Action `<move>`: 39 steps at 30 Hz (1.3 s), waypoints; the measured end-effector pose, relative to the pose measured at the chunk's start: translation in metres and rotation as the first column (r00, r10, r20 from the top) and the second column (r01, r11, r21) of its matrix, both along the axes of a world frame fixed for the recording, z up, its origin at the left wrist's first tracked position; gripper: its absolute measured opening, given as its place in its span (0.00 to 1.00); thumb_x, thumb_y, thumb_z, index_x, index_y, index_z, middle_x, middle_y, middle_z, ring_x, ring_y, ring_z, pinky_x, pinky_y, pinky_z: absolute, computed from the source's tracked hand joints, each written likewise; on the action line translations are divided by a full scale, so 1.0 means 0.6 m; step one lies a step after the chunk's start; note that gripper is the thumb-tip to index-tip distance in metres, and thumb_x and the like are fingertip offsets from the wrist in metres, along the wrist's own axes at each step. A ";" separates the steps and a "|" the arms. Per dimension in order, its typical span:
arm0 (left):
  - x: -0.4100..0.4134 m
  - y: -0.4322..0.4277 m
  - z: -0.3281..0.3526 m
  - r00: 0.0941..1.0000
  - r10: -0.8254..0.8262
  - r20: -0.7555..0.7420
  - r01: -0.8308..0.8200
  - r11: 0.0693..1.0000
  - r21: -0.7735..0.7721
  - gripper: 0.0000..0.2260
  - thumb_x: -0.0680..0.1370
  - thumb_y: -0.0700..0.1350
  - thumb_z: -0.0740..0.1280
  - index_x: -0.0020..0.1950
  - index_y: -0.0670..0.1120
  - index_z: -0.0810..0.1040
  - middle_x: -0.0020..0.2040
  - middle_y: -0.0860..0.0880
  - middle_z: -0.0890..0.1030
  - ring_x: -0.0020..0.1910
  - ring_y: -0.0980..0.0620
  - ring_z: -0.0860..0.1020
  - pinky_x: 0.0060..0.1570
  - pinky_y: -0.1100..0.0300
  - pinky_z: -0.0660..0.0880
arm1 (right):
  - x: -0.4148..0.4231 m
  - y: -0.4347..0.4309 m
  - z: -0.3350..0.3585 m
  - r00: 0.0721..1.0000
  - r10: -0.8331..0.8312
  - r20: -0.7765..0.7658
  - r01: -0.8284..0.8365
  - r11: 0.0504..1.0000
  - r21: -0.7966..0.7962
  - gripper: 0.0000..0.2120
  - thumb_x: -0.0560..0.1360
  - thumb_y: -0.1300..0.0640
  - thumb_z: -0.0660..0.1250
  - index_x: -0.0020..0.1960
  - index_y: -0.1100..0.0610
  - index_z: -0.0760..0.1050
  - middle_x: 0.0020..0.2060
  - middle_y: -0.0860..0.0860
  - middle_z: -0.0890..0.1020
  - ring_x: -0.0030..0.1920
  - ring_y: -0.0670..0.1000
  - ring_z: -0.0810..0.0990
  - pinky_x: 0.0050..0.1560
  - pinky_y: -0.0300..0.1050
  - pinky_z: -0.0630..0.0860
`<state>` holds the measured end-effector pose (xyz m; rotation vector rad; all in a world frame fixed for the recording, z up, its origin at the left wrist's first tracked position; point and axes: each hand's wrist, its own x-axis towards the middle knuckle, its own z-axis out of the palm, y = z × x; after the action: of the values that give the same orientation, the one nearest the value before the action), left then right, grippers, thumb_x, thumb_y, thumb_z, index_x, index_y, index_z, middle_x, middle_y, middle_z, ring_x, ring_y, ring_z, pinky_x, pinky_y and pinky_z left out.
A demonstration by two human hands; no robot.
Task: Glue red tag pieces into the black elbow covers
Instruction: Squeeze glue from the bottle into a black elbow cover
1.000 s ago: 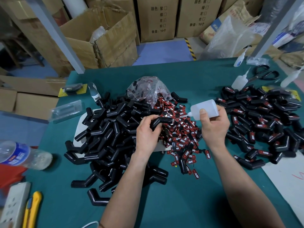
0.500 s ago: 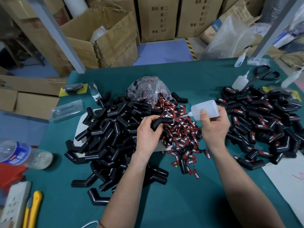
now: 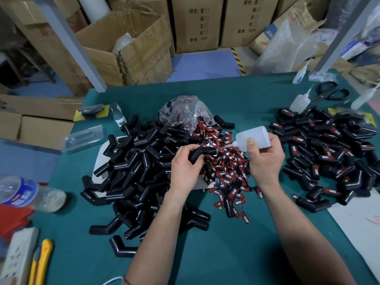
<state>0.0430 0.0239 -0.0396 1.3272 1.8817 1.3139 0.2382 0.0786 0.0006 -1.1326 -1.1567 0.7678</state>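
Your red tags (image 3: 226, 175) at ctr read "TAPER" in white; same word on the elbow covers (image 3: 298, 139) at 3 o'clock. At 12 o'clock, a cardboard box (image 3: 197, 23) & its neighbour box (image 3: 249, 17) show 颜色: 紫/绿/左/右 w/ tick squares, 数量: 10个.

The left hand (image 3: 186, 169) hides within its grip one end of the elbow cover (image 3: 202, 154), and just beyond that grip the nozzle tip of the glue bottle (image 3: 255, 138) is too fine to make out.

Both forearms reach forward, the left hand (image 3: 185, 168) gripping an elbow cover (image 3: 200, 154) and the right hand (image 3: 266, 161) holding a bottle (image 3: 258, 136).
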 end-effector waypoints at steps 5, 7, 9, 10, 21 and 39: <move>0.000 0.000 -0.001 1.000 0.004 0.002 -0.004 1.000 -0.001 0.12 0.77 0.41 0.74 0.60 0.50 0.83 0.54 0.61 0.80 0.55 0.64 0.79 0.55 0.74 0.72 | 0.004 0.003 0.001 1.000 -0.015 -0.001 0.015 1.000 -0.005 0.09 0.71 0.46 0.70 0.50 0.44 0.73 0.40 0.41 0.79 0.38 0.33 0.78 0.39 0.28 0.72; 0.000 0.000 0.000 1.000 0.007 0.002 -0.007 1.000 -0.003 0.12 0.77 0.41 0.74 0.60 0.50 0.83 0.54 0.61 0.80 0.55 0.64 0.79 0.55 0.74 0.71 | 0.008 0.006 0.001 1.000 -0.025 -0.006 0.025 1.000 -0.010 0.09 0.71 0.46 0.70 0.49 0.44 0.73 0.39 0.40 0.79 0.38 0.34 0.78 0.39 0.29 0.73; 0.000 0.000 -0.001 1.000 0.006 -0.003 -0.006 1.000 -0.003 0.12 0.77 0.40 0.74 0.60 0.50 0.83 0.54 0.61 0.80 0.55 0.64 0.79 0.55 0.74 0.71 | 0.009 0.007 0.002 1.000 -0.026 -0.002 0.026 1.000 -0.008 0.09 0.72 0.47 0.70 0.49 0.44 0.73 0.39 0.38 0.81 0.38 0.35 0.78 0.39 0.30 0.73; 0.000 0.001 0.000 1.000 0.005 -0.003 -0.005 1.000 -0.001 0.12 0.77 0.40 0.74 0.60 0.50 0.83 0.54 0.61 0.80 0.55 0.64 0.79 0.56 0.73 0.72 | 0.010 0.008 0.002 1.000 -0.027 -0.005 0.027 1.000 -0.005 0.08 0.72 0.47 0.70 0.49 0.44 0.73 0.39 0.37 0.81 0.38 0.35 0.78 0.40 0.30 0.74; 0.001 -0.001 0.001 1.000 -0.006 0.004 0.006 1.000 0.020 0.12 0.78 0.39 0.74 0.61 0.48 0.83 0.55 0.58 0.81 0.55 0.59 0.81 0.59 0.55 0.79 | 0.012 0.010 0.002 0.999 -0.027 -0.017 0.027 1.000 0.004 0.11 0.72 0.48 0.70 0.51 0.50 0.73 0.38 0.38 0.80 0.38 0.33 0.78 0.39 0.28 0.72; 0.002 -0.001 0.000 1.000 -0.013 -0.001 0.013 1.000 0.021 0.13 0.78 0.39 0.74 0.60 0.52 0.82 0.55 0.62 0.80 0.57 0.60 0.80 0.62 0.57 0.78 | 0.010 0.010 -0.003 1.000 -0.010 0.002 0.010 1.000 -0.020 0.09 0.72 0.46 0.70 0.50 0.44 0.73 0.39 0.36 0.81 0.38 0.34 0.78 0.39 0.30 0.74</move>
<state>0.0440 0.0233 -0.0397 1.3491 1.8612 1.3302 0.2440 0.0845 -0.0010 -1.1557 -1.1462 0.7722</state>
